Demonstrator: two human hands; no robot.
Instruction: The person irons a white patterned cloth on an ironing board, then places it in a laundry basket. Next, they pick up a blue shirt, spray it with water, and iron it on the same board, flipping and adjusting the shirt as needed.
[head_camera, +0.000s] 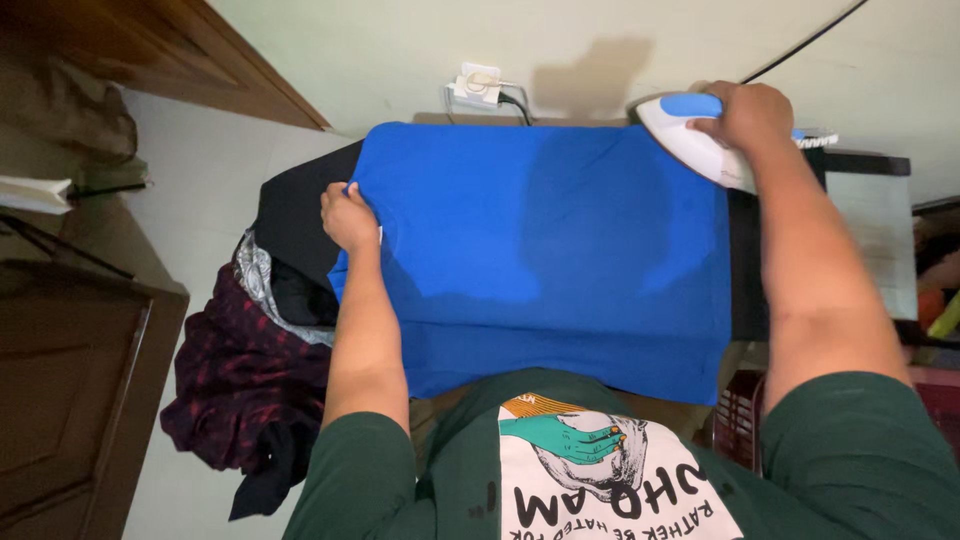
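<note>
A bright blue garment (545, 250) lies spread flat over a dark ironing surface (295, 215). My left hand (348, 215) pinches the garment's left edge and holds it taut. My right hand (748, 115) grips the blue handle of a white clothes iron (690, 140), which rests at the garment's far right corner. The iron's sole is hidden beneath its body.
A pile of dark, maroon and grey clothes (250, 370) hangs at the left of the surface. A wall socket with a plug (478, 85) sits on the far wall, and a black cord (800, 45) runs up to the right. Wooden furniture (70, 330) stands at left.
</note>
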